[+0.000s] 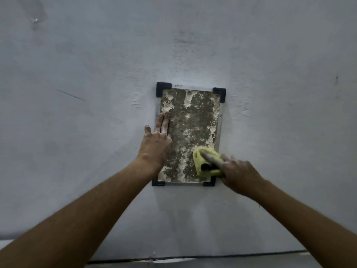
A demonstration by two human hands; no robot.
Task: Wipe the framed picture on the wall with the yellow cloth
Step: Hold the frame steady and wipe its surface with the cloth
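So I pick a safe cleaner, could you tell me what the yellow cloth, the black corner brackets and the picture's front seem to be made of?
Yellow cloth: soft fabric, perhaps microfibre; it bunches under the right hand. Black corner brackets: matte, likely plastic; moulded-looking L-shapes. Picture front: perhaps clear pane, glass or acrylic; thin pale edge.

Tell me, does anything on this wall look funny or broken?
Yes. The framed picture looks a bit crooked: its top left corner sits higher than its top right. Its surface is blotchy brown and white, as if peeling. The wall has scuffs and a scratch at left.
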